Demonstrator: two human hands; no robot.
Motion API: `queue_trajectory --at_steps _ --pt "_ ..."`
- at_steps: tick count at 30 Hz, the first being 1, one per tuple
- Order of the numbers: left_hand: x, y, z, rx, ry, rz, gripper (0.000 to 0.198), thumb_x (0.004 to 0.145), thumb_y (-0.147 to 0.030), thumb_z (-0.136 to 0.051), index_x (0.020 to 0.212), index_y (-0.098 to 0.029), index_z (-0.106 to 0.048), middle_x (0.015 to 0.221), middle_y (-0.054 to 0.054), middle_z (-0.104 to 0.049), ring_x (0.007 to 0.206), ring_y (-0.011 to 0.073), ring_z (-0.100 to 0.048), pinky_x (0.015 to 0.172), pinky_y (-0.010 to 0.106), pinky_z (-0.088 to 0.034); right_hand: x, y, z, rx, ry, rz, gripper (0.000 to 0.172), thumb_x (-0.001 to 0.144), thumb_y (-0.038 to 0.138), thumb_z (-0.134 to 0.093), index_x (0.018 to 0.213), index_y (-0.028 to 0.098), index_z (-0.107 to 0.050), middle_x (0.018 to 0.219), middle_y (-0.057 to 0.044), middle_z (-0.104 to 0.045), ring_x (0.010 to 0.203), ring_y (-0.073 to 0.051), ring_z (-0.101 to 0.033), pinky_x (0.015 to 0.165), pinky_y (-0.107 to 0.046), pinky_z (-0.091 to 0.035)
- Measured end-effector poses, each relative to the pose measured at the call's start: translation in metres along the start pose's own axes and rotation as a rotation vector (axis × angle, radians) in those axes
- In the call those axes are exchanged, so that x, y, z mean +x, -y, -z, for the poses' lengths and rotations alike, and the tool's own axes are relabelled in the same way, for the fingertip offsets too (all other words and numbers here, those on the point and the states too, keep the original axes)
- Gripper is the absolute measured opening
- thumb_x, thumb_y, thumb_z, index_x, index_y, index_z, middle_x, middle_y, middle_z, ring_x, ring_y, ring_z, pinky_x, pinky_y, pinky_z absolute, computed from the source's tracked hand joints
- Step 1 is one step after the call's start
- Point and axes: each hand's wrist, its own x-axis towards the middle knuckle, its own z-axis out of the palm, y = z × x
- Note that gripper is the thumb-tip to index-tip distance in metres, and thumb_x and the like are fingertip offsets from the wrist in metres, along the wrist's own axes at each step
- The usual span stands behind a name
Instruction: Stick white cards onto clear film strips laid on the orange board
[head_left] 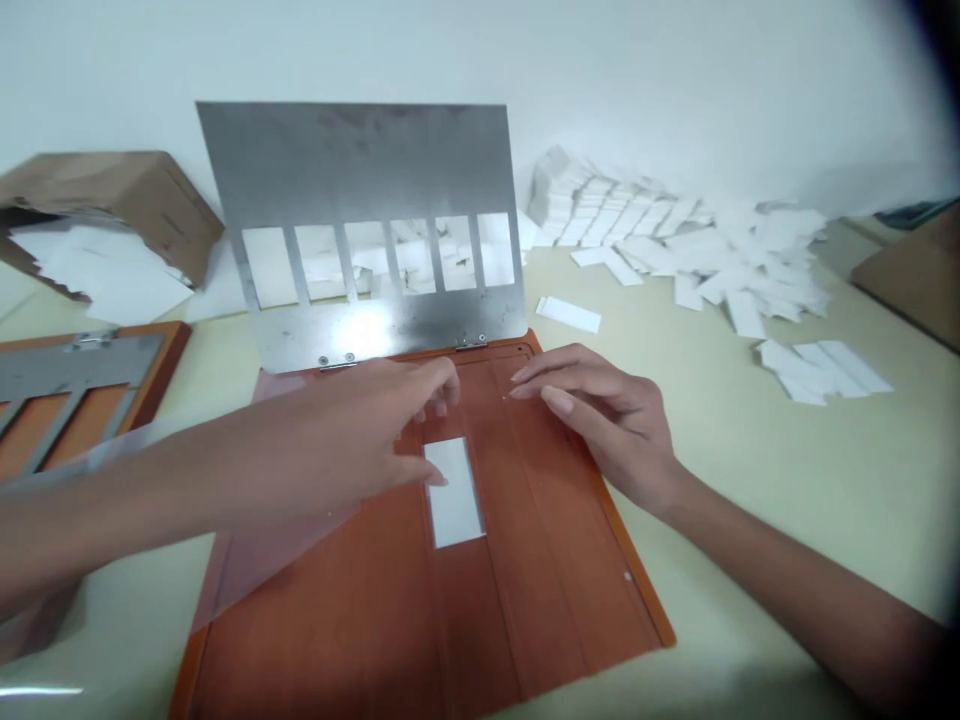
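My left hand (405,415) reaches across an orange-brown board (322,620) with its fingers curled and its thumb apart from them. The thumb tip overlaps a white rectangular card (459,510) lying on the board; whether it presses on it I cannot tell. Above the board's right side, my right hand (611,415) has bent, slightly parted fingers and holds nothing visible. A clear film (277,560) lies under my left forearm, over the board's left part. Hinged to the board's far edge, a metal plate (360,160) with a row of rectangular cutouts stands raised.
Behind on the right lies a heap of white cards (720,250), with a loose card (570,314) nearer the board. An open cardboard box (150,200) with white sheets stands at the back left. Another orange frame with a metal plate (82,365) sits at the left.
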Motion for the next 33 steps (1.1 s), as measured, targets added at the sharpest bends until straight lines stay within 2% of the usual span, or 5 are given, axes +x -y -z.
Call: queue_trajectory --at_steps 6,10,15,28,33 --pt "0.03 -0.014 0.006 -0.054 0.309 0.193 0.044 0.062 -0.042 -0.086 0.094 -0.021 -0.064 0.088 0.002 -0.068 0.073 0.0202 -0.061 0.056 0.028 -0.041 0.0 0.001 0.001 0.135 -0.045 -0.204 0.021 0.083 0.032 -0.079 0.088 0.019 -0.065 0.091 -0.003 -0.068 0.086 -0.015 -0.064 0.074 -0.027 -0.054" --pt "0.029 -0.023 0.014 -0.236 0.37 0.157 0.032 0.068 -0.045 -0.085 0.076 -0.02 -0.067 0.074 -0.002 -0.062 0.068 0.0151 -0.052 0.058 0.026 -0.036 -0.002 0.017 0.001 0.162 0.065 -0.379 0.04 0.07 0.033 -0.088 0.099 0.017 -0.067 0.093 -0.004 -0.07 0.085 -0.016 -0.066 0.075 -0.029 -0.054" --pt "0.008 -0.036 0.01 -0.505 0.179 0.22 0.024 0.073 -0.04 -0.082 0.084 -0.022 -0.071 0.081 -0.002 -0.068 0.077 0.0162 -0.056 0.066 0.025 -0.039 -0.009 0.031 -0.013 0.294 0.27 -0.544 0.028 0.07 0.035 -0.088 0.086 0.016 -0.074 0.083 -0.003 -0.071 0.075 -0.014 -0.064 0.067 -0.027 -0.05" --pt "-0.002 -0.045 -0.024 -0.509 -0.246 0.091 0.018 0.086 -0.041 -0.072 0.079 -0.026 -0.078 0.076 -0.003 -0.073 0.071 0.0145 -0.061 0.061 0.024 -0.042 -0.014 0.034 -0.02 0.407 0.134 -0.512 0.014 0.075 0.028 -0.085 0.075 0.015 -0.078 0.065 0.0 -0.062 0.059 -0.008 -0.046 0.054 -0.024 -0.034" --pt "-0.002 -0.048 -0.03 -0.588 -0.229 0.076 0.016 0.087 -0.04 -0.073 0.078 -0.028 -0.079 0.075 -0.003 -0.074 0.07 0.0135 -0.062 0.061 0.023 -0.043 -0.013 0.037 -0.012 0.32 0.158 -0.49 0.014 0.073 0.028 -0.086 0.074 0.015 -0.08 0.068 -0.004 -0.069 0.061 -0.011 -0.051 0.056 -0.026 -0.035"
